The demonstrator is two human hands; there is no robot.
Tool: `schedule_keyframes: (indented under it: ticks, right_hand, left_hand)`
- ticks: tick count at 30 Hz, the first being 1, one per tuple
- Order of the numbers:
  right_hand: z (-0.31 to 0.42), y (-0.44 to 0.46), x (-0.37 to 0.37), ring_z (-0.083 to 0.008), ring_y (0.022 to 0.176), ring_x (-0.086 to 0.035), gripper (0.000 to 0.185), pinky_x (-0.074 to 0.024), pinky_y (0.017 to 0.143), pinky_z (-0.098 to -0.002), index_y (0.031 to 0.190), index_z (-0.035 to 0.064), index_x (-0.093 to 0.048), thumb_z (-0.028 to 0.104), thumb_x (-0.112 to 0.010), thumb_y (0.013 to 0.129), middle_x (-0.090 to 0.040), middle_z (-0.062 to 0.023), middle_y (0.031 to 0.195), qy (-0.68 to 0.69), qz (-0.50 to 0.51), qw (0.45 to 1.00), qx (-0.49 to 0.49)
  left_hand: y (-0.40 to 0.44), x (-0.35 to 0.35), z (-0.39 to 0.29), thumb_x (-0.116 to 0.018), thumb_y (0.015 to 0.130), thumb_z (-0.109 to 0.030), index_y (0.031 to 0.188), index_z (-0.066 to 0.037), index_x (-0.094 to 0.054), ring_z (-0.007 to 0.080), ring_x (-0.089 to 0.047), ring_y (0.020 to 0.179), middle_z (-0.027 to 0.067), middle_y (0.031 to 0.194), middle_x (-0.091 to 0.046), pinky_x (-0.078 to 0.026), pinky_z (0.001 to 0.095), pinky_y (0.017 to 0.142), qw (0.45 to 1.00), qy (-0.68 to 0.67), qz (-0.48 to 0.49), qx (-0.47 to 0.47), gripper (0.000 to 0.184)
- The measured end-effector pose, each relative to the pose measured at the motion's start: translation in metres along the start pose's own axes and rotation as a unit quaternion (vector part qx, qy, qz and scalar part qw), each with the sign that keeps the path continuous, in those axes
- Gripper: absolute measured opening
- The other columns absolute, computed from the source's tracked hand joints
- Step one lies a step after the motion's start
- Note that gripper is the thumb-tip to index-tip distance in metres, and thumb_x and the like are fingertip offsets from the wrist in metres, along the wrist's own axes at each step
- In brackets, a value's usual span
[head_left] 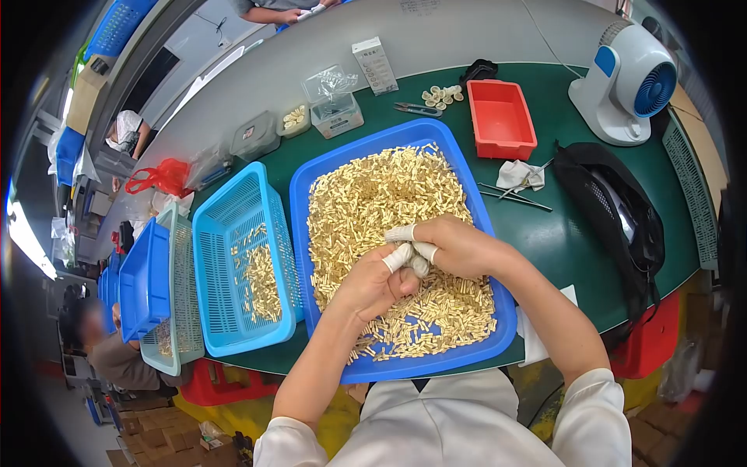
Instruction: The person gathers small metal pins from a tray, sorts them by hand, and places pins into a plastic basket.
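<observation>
Two bare hands at work over the tray (507, 323), which sits mid-way along the near edge of the counter (537, 257). Gold-toned pieces (354, 194), small and slim, cover most of its floor; blue shows through toward the near rim. More pieces lie in the basket (253, 339), just left of the tray, also by the near edge.

Left hand (366, 286) and right hand (455, 247) meet above the heap, fingers bent and drawn together, tips close. White covers (400, 233) on several fingertips. Whatever lies between the tips is hidden; cannot tell whether they grip a piece.

Handling, by judgement: each piece probably light, stiff, metal-like, smooth enough to slip and roll. Likely hard to crush, easy to drop. Best hold looks to be mid-length, thumb against forefinger, the covers perhaps lending grip. A full tray would likely weigh a good deal; two opposite rims for that.

Toward the far edge: snips (418, 109), red bin (506, 148). Right of the tray: tweezers (517, 198), then a black bag (615, 210) nearer the right end.
</observation>
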State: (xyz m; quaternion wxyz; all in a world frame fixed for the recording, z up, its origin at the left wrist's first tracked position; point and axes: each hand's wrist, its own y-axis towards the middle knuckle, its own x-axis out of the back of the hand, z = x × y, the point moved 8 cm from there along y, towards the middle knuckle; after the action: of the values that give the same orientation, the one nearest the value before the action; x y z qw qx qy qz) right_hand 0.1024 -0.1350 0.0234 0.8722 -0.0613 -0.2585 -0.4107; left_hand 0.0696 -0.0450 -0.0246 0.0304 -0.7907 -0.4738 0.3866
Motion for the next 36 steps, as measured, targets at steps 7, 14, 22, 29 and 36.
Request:
schedule_keyframes:
  ticks: [7,14,22,29,36]
  right_hand:
    - [0.003,-0.001,-0.003,-0.0348,0.087,-0.063,0.054,-0.0486,0.078,-0.0385,0.133,0.0086,-0.051,-0.004,-0.047,0.08,-0.065,-0.0183,0.097,-0.008,0.025,1.0,0.014]
    - [0.014,-0.003,-0.004,-0.0345,0.084,-0.061,0.067,-0.0479,0.074,-0.0385,0.139,0.0129,-0.044,-0.009,-0.046,0.076,-0.063,-0.0179,0.094,-0.018,0.024,0.999,0.019]
    - [0.017,-0.002,-0.002,-0.0336,0.087,-0.061,0.063,-0.0475,0.076,-0.0388,0.14,0.0137,-0.042,-0.007,-0.044,0.081,-0.063,-0.0179,0.098,0.041,0.062,0.995,-0.062]
    - [0.021,-0.001,0.007,-0.0346,0.101,-0.06,0.053,-0.0468,0.086,-0.041,0.134,0.0058,-0.046,0.001,-0.056,0.082,-0.062,-0.0205,0.106,-0.007,-0.055,0.997,0.048]
    - [0.021,-0.003,0.004,-0.0342,0.111,-0.057,0.056,-0.046,0.093,-0.0393,0.13,0.0047,-0.051,0.007,-0.067,0.076,-0.061,-0.0188,0.113,-0.155,-0.102,0.977,0.106]
  left_hand:
    - [0.002,0.002,0.004,-0.049,0.098,-0.025,0.102,-0.001,-0.055,0.0128,-0.051,0.06,0.0056,0.081,-0.058,-0.04,0.0274,0.058,1.0,-0.028,0.001,-0.006,0.025]
    - [0.005,0.005,0.007,-0.05,0.098,-0.021,0.105,0.0,-0.055,0.0145,-0.055,0.063,0.0078,0.089,-0.061,-0.044,0.0265,0.058,0.997,-0.061,0.033,-0.012,0.023]
    - [0.004,0.006,0.003,-0.049,0.098,-0.021,0.108,0.001,-0.054,0.0174,-0.06,0.068,0.0104,0.096,-0.062,-0.049,0.0283,0.063,1.0,0.013,0.018,-0.021,0.024]
    - [0.0,0.016,-0.008,-0.049,0.098,-0.021,0.118,-0.001,-0.051,0.0222,-0.061,0.099,0.0107,0.113,-0.059,-0.05,0.0389,0.09,0.989,0.032,-0.105,-0.103,0.028]
    - [0.001,0.003,-0.003,-0.05,0.098,-0.023,0.12,-0.001,-0.051,0.0223,-0.058,0.106,0.0102,0.115,-0.058,-0.046,0.0429,0.095,0.995,-0.03,-0.006,-0.096,0.032]
